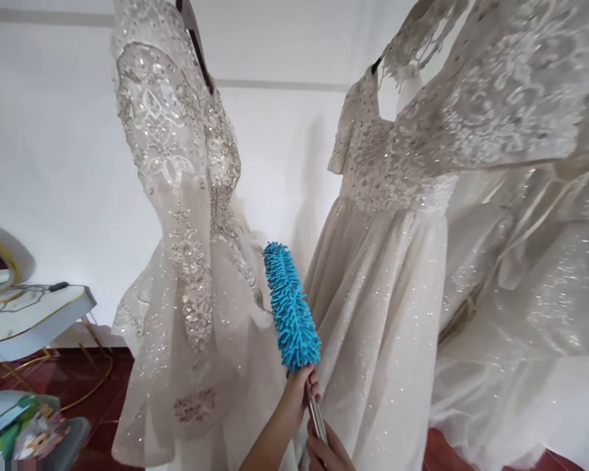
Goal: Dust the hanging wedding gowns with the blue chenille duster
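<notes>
A blue microfibre duster (292,307) with a shaggy head and a metallic handle points up and slightly left between two hanging gowns. High on the handle, just below the blue head, my left hand (299,387) is closed around it. Lower down, my right hand (328,451) grips the same handle, partly cut off by the bottom edge. To the left hangs a long-sleeved, beaded white wedding dress (177,196). A short-sleeved sparkly wedding dress (387,275) is on the right, behind the duster. I cannot tell whether the duster's head touches either dress.
More white gowns (530,281) crowd the right side. At the left stand a white dressing table (39,317) with gold trim and a round mirror (0,265). Below it, a grey chair (76,438) bears colourful packets. The floor (108,386) is red tile.
</notes>
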{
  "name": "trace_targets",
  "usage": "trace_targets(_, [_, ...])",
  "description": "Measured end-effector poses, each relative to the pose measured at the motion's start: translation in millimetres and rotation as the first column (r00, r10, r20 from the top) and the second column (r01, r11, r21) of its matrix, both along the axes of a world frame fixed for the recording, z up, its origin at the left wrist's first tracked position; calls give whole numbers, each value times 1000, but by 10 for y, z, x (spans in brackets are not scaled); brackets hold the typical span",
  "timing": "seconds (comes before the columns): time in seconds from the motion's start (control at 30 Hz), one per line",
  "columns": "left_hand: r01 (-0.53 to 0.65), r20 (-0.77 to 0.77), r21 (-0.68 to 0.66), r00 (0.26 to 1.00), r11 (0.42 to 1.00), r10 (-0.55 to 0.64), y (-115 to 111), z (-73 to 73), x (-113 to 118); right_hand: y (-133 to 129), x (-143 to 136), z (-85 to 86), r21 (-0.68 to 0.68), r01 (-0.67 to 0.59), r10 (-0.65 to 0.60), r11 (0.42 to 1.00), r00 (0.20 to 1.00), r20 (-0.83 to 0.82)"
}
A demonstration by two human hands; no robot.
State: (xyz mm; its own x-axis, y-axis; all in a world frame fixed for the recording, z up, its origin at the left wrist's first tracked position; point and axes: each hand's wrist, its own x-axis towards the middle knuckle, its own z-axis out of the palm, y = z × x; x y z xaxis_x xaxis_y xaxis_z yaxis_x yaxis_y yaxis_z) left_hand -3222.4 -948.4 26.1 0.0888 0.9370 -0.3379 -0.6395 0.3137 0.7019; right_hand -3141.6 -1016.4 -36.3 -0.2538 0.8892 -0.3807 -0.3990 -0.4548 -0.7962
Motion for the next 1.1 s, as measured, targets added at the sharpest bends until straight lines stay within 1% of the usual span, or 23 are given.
trace_targets(0.1, [-62, -36, 33, 997, 998, 63, 104, 63, -76, 158, -10, 132, 22, -162, 162, 987, 987, -19])
trace_targets(0.17, [-84, -30, 36, 996, 996, 85, 162, 109, -122, 248, -1, 180, 32, -230, 231, 973, 972, -34])
trace_targets(0.3, [-124, -30, -2, 992, 992, 124, 270, 161, -148, 409, 67, 195, 76, -321, 325, 944, 944, -58])
trace_targets(0.4, [-166, -23, 0, 986, 986, 166, 342, 172, -93, 530, 154, 182, 110, -350, 358, 930, 931, -66])
trace_targets(0.5, [-196, -9, 25, 980, 980, 196, 396, 181, -15, 649, 241, 177, 102, -396, 405, 912, 911, -83])
trace_targets(0.63, [-216, -18, 53, 976, 975, 217, 464, 186, 52, 770, 320, 171, 117, -411, 424, 904, 899, -113])
trace_targets(0.73, [-222, -19, 77, 974, 972, 224, 528, 175, 78, 834, 356, 182, 118, -417, 429, 901, 898, -102])
trace_targets(0.97, [-223, -28, 114, 973, 968, 228, 663, 177, 136, 954, 435, 278, 147, -404, 415, 903, 908, -55])
trace_targets(1.1, [-236, -25, 99, 971, 967, 239, 706, 172, 127, 982, 399, 213, 163, -410, 415, 898, 910, 2])
